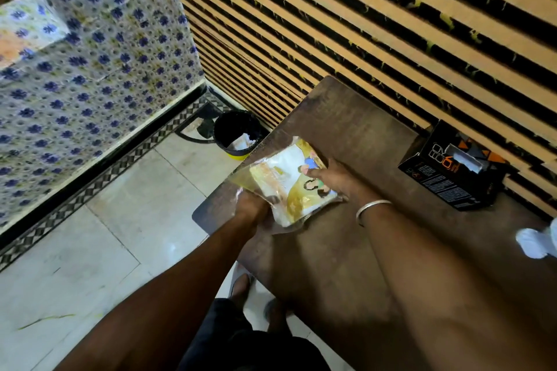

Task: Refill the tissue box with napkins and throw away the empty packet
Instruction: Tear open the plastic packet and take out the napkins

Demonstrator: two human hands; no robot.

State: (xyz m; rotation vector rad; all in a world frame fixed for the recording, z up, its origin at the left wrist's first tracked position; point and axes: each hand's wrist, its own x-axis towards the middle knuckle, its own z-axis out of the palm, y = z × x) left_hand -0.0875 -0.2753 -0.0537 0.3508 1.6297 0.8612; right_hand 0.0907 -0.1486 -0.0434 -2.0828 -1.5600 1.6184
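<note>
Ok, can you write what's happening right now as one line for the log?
stage: napkin packet still full on table | left hand: gripping packet | right hand: gripping packet | tissue box: apart | bin: on floor

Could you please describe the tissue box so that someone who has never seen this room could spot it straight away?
Find the brown table against the striped slatted wall. The tissue box sits at its far right edge, touching the wall. It is the only black carton there, with orange triangles and a slot on top, unlike the yellow napkin packet in the person's hands.
</note>
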